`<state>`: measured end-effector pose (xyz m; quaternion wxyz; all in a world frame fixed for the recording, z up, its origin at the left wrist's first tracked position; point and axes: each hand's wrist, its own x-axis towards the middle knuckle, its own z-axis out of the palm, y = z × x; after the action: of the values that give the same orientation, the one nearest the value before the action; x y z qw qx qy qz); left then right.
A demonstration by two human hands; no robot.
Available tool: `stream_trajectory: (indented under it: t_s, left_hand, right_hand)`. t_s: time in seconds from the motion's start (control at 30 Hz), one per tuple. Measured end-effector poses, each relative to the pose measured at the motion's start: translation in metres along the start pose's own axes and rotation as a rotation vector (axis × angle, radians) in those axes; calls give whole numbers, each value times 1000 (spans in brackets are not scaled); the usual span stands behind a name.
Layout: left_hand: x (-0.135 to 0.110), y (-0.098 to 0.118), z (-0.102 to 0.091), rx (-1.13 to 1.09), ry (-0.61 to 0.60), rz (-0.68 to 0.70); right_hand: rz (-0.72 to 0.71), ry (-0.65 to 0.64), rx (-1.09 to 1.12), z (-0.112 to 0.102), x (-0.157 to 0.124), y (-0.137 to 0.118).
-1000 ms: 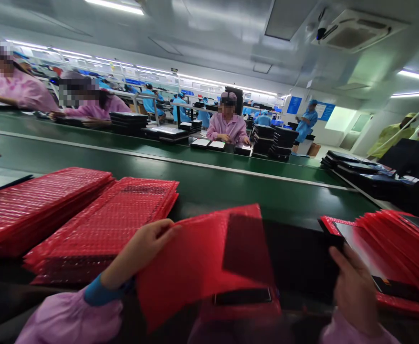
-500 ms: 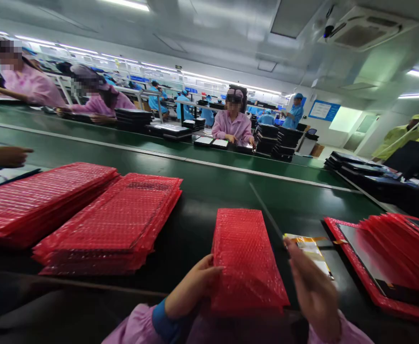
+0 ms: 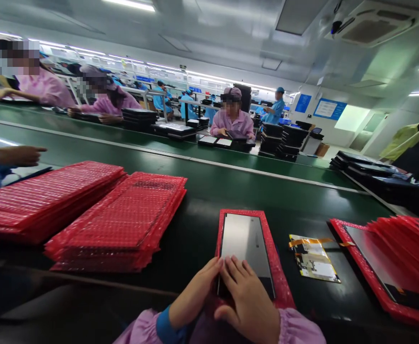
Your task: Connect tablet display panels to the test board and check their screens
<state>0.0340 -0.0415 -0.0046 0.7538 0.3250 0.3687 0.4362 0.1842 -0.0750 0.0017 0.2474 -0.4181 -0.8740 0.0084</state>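
A dark, glossy flat screen panel (image 3: 247, 234) lies on a red bubble-wrap bag (image 3: 276, 267) in front of me. My right hand (image 3: 248, 301) rests flat across the panel's near part, fingers stretched out. At the near left edge my left hand (image 3: 195, 294) holds the bag, its fingertips close against those of my right hand; part of its grip is hidden. Right of the bag lies a flat silvery component with an orange ribbon cable (image 3: 315, 258). Its ribbon reaches towards another screen panel (image 3: 377, 267) on red bubble wrap.
Two stacks of red bubble-wrap bags, one nearer (image 3: 120, 215) and one farther left (image 3: 48, 196), stand on the dark green bench (image 3: 202, 191). A co-worker's hand (image 3: 16, 155) is at the far left. People in pink sit opposite beside black stacks (image 3: 288, 141). More red bags (image 3: 403, 243) fan out at right.
The screen panel now shows on top of the bubble wrap, where only red wrap showed before. My right hand has moved left from beside the component onto the panel.
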Motion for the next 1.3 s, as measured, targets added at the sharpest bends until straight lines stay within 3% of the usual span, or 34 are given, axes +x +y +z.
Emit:
stream_trajectory:
  t_s: [0.1, 0.2, 0.27, 0.33, 0.47, 0.57, 0.8, 0.93, 1.0, 1.07, 1.17, 1.23, 1.3]
  left_hand:
    - [4, -4, -4, -14, -92, -12]
    - [9, -7, -8, -53, -128, -18]
    - [10, -6, -8, -66, -98, -57]
    - [8, -3, -6, -63, -74, -89]
    - [4, 5, -2, -34, -67, -72]
    - [4, 7, -4, 38, -51, -60]
    - [12, 8, -17, 288, -26, 11]
    - [12, 8, -18, 561, 34, 91]
    - [8, 9, -16, 804, 113, 174]
    - [3, 10, -15, 1057, 226, 322]
    - [-7, 9, -15, 1360, 328, 531]
    - [-11, 6, -16, 1497, 242, 544]
    - [-13, 2, -18, 1583, 117, 483]
  right_hand:
    - [118, 115, 320, -19, -16, 7]
    - [445, 300, 571, -35, -35, 27]
    - [654, 389, 612, -41, -45, 41]
    - [753, 384, 549, -43, -53, 51]
    - [735, 252, 403, -35, -62, 52]
    - [757, 249, 374, -25, -63, 51]
    - [873, 323, 740, -13, -66, 68]
    - [852, 362, 725, -18, -68, 72]
    - [859, 417, 657, -25, -69, 75]
    - [904, 554, 661, -36, -69, 84]
    - [994, 808, 901, -52, -69, 103]
    - [1026, 863, 1116, -58, -69, 117]
    - [1029, 835, 1286, -62, -66, 130]
